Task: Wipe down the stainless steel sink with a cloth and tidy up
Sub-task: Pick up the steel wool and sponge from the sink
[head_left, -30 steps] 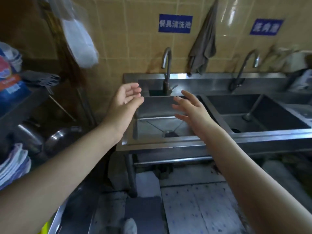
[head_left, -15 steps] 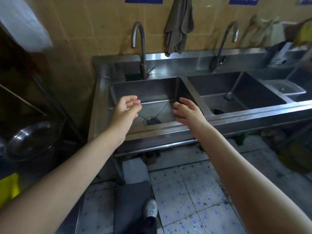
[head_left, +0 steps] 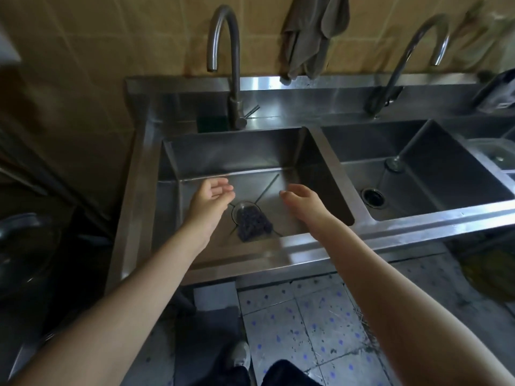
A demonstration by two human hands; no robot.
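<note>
Stainless steel sink (head_left: 306, 252) with two basins runs along a tan tiled wall, and both bare forearms reach out over its front rim into the left basin. The left hand (head_left: 207, 203) hangs above the basin floor with its fingers loosely curved and holding nothing; the right hand (head_left: 303, 203) hangs level with it, well apart, palm turned down, fingers relaxed and likewise empty. Between the two hands, on the basin floor, a dark knobbly pad (head_left: 254, 222) lies partly over the round drain ring (head_left: 238, 211), touched by neither hand. A curved faucet (head_left: 235, 79) stands on the back ledge behind the left basin, with a green sponge (head_left: 213, 122) just beside its base. A grey cloth (head_left: 309, 37) hangs on the wall above the ledge, between that faucet and the second faucet (head_left: 401, 65), which serves the right basin. The right basin shows an open drain (head_left: 373, 196) near its front. Below the sink lies a pale floor (head_left: 306, 316) with blue specks, and a light shoe (head_left: 239, 355) shows at the bottom edge.
</note>
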